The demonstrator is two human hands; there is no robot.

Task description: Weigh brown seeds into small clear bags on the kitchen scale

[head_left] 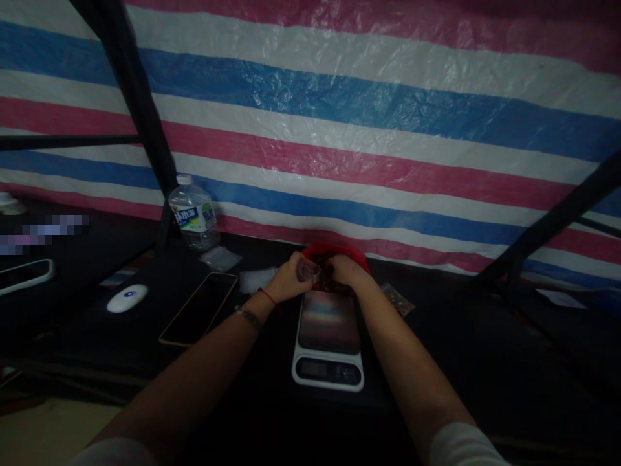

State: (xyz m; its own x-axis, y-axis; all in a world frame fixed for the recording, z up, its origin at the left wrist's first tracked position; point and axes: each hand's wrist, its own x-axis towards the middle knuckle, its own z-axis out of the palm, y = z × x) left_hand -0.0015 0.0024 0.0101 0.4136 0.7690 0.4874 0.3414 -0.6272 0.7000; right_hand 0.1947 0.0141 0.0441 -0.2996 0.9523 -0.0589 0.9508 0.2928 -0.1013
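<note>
I see my left hand [290, 277] fingers pinching a small clear bag [308, 270], right hand [343, 269] fingers curled against it above the scale [328, 340].

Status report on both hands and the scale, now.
Left hand holds small clear bag. Right hand at red bag, grip unclear. Scale platform bare. Phone lies left, apart.

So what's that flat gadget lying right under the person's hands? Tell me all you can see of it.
It looks like a small digital scale: a pale rounded body with a dark, glossy weighing plate on top that mirrors the striped sheet behind. A narrow dark display strip runs along its near edge; no reading is legible. It lies flat on the black table, between the forearms. The left hand and right hand are at its far edge; whether they touch it is unclear. Nothing rests on the plate.
</note>
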